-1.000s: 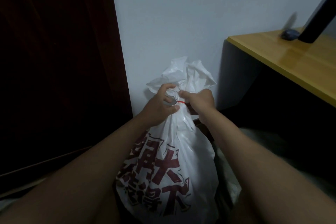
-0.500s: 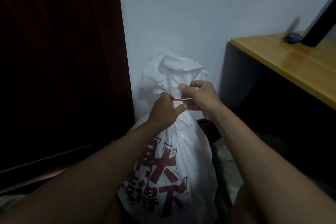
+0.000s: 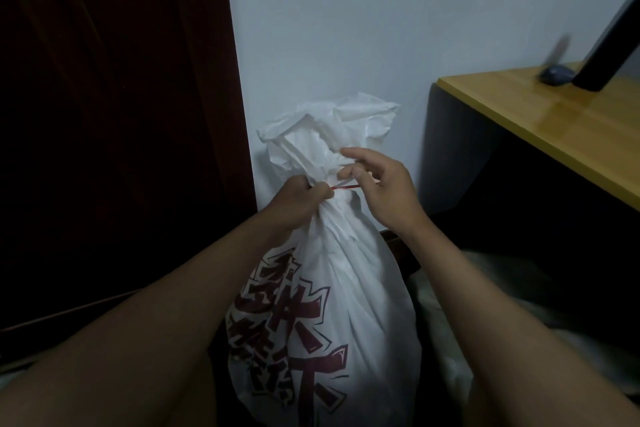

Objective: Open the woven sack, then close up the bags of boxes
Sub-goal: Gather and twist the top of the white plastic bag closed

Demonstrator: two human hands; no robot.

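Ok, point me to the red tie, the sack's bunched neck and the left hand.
red tie [image 3: 344,187], head view, on the stretch between the two hands.
sack's bunched neck [image 3: 332,215], head view, on the gathered folds just under the tie.
left hand [image 3: 300,197], head view, on the back of the hand gripping the neck.

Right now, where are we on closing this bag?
Done: the white bag's neck is gathered into a bunch. In hand: the left hand grips the neck while the right hand pinches the red tie stretched between them. Left: securing it; no knot visible yet. No other bags clearly seen.
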